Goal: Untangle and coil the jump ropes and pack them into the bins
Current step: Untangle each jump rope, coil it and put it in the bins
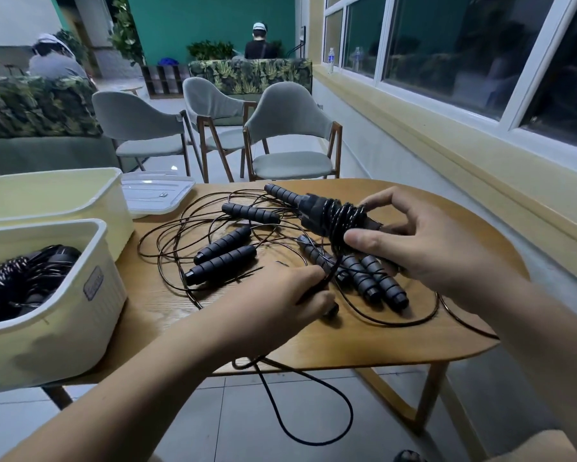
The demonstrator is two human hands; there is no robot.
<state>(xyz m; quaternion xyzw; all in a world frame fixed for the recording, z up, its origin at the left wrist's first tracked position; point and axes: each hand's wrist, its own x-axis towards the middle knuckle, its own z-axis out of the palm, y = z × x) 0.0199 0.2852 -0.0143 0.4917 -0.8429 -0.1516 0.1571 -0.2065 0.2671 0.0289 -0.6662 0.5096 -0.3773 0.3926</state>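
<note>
My right hand (410, 241) grips a pair of black jump-rope handles (294, 198) held together, with black cord wound round their middle (342, 216). My left hand (280, 301) pinches the free cord (330, 278) just below that winding; the rest of the cord hangs off the table edge in a loop (314, 411). Several more black handles (223, 251) and thin tangled cords lie on the wooden table (314, 345). A cream bin (63, 315) at the near left holds coiled ropes (20, 278). A second cream bin (53, 195) stands behind it.
A white lid (153, 191) lies behind the bins at the table's far left. Three grey chairs (290, 135) stand beyond the table. A yellow window ledge (447, 135) runs along the right. Two persons sit far back.
</note>
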